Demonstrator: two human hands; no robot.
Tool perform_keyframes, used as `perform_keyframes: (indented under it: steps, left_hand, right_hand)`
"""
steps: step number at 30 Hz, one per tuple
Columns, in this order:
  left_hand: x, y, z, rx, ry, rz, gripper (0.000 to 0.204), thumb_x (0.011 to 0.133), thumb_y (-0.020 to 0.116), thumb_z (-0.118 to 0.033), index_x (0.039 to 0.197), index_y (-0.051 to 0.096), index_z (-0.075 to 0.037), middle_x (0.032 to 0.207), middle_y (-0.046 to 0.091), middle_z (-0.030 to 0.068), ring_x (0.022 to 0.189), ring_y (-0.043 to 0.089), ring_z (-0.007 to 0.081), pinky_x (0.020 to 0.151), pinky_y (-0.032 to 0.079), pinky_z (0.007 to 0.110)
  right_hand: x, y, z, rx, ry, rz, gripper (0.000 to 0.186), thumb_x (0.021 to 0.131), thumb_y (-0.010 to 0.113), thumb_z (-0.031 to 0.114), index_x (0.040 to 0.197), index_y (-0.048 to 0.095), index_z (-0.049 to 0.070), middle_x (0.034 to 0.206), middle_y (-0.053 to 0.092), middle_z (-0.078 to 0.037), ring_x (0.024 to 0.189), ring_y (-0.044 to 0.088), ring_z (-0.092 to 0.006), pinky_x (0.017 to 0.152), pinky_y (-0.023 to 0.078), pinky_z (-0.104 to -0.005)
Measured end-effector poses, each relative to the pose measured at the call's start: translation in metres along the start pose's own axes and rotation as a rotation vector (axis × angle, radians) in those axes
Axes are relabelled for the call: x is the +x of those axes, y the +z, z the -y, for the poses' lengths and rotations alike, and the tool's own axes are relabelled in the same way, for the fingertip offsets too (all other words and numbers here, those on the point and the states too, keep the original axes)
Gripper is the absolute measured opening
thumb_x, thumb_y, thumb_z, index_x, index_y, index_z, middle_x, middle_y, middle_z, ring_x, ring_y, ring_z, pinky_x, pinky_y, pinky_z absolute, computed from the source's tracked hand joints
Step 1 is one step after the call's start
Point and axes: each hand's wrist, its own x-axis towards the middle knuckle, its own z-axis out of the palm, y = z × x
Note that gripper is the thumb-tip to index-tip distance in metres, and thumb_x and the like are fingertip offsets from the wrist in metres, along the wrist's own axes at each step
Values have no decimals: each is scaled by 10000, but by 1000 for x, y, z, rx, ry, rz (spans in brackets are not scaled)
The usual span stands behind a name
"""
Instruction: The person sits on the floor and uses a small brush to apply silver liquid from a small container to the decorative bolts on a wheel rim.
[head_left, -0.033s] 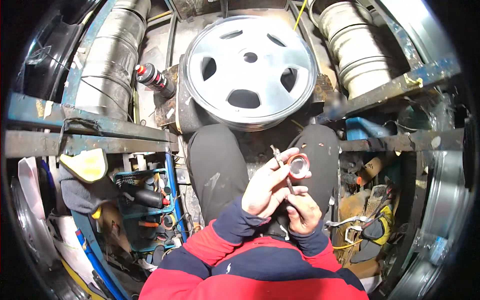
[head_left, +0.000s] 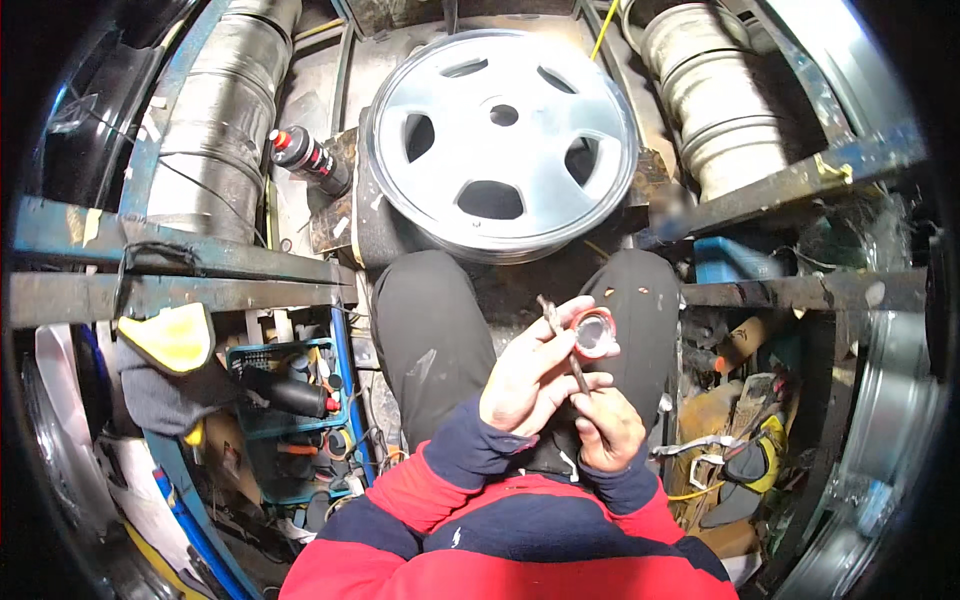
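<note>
In my left hand (head_left: pixel 522 385) is a small round cap (head_left: pixel 597 334) with a red rim and a grey, shiny middle, held up at the fingertips. A thin dark rod (head_left: pixel 580 377) with a lumpy upper end runs slantwise past the same fingers, beside the cap. The fingers of my right hand (head_left: pixel 608 428) pinch the rod's lower end. Whether the rod touches the cap I cannot tell. Both hands are over my lap, near the right knee. Beyond my knees lies a silver five-hole wheel rim (head_left: pixel 500 145), face up on a dark support.
A dark bottle (head_left: pixel 310 160) with a red top stands left of the rim. Stacked rims (head_left: pixel 215 130) line the left, more (head_left: pixel 715 95) the right. Metal rails (head_left: pixel 180 292) flank my knees. A teal basket (head_left: pixel 290 430) holds tools; a yellow-grey glove (head_left: pixel 170 345) hangs beside it.
The cap has tilted slightly and dipped a little in my left fingers, and the rod's upper end has shifted slightly left. My grip on both stays the same.
</note>
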Motion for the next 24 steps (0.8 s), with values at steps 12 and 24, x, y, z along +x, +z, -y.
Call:
perform_keyframes:
  steps: [12,24]
  left_hand:
    - [37,-54,-95,-16,326,-36,392,973,493,-135,1337,431,-3,1302,497,233,1105,583,365,880,525,442]
    - [19,-80,-144,90,639,-187,409,975,483,-173,1365,430,-59,1301,513,178,1074,590,330,873,525,426]
  right_hand:
    - [63,-10,-27,234,-68,167,511,792,643,503,970,654,25,868,658,-101,705,655,-248,617,523,-362]
    - [160,25,-38,484,188,-191,307,990,435,234,1029,583,-31,908,583,-174,714,613,-235,633,517,-325]
